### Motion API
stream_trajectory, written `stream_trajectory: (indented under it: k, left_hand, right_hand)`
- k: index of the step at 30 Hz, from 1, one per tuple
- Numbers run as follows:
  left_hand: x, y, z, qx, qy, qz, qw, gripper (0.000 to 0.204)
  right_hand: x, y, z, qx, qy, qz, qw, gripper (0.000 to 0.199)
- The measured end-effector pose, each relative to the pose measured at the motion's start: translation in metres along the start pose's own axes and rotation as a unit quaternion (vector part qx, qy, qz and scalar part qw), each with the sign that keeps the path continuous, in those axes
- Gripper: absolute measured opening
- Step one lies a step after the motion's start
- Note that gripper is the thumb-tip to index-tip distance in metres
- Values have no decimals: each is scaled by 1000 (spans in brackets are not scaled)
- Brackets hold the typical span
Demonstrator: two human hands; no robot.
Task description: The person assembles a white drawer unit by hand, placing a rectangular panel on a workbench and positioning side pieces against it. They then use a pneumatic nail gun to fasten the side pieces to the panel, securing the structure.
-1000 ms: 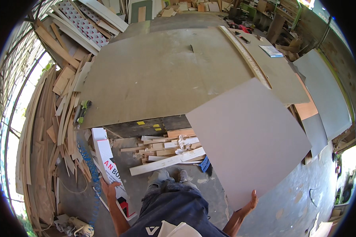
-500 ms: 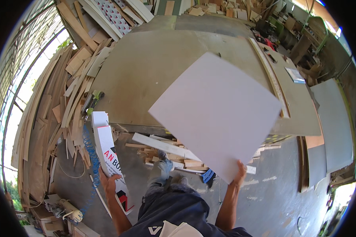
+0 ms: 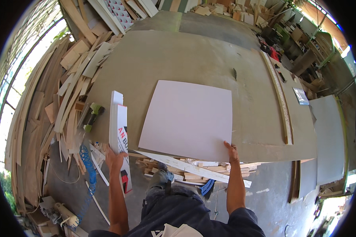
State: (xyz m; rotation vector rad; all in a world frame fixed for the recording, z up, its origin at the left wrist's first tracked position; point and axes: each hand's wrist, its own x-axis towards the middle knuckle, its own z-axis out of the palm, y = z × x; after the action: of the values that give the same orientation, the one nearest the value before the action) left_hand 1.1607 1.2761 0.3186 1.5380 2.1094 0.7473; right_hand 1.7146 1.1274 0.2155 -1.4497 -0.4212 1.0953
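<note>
My left hand is wrapped round a stack of long, narrow white board strips. One strip has red and black print on its face. The stack's far end reaches over the near left part of the big worktable. My right hand grips the near right corner of a square white panel, thumb on top and the other fingers mostly hidden. The panel lies flat over the table's near side, but whether all of it touches the tabletop I cannot tell.
A green nail gun rests at the table's left edge, with a blue coiled hose hanging below. Wood offcuts are heaped along the left. A long wooden strip lies on the table's right. More scrap wood sits under the near edge.
The white panel has turned and come down from a tilted, raised pose to lie over the table. My left hand has brought the strips forward and to the right, up to the table edge.
</note>
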Motion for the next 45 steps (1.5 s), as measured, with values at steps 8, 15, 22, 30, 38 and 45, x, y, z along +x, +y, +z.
stream_trajectory:
  k: [8, 15, 22, 30, 38, 45]
  left_hand:
    - [127, 65, 79, 118, -41, 40, 991, 105]
    - [159, 117, 120, 150, -87, 63, 983, 96]
    - [172, 78, 166, 223, -47, 90, 969, 108]
    - [111, 85, 151, 286, 6, 348, 892, 89]
    - [-31, 108, 168, 140, -279, 467, 828, 74]
    - [-47, 23, 153, 263, -239, 340, 871, 67]
  right_hand:
    - [17, -8, -17, -582, 210, 17, 785, 44]
    - [-6, 36, 104, -630, 313, -161, 693, 64]
    - [-19, 70, 281, -620, -267, -357, 646, 76]
    - [-6, 51, 135, -665, -77, -252, 699, 76]
    - [-26, 8, -71, -678, 413, -39, 607, 79]
    - [-42, 28, -3, -676, 182, -141, 700, 66]
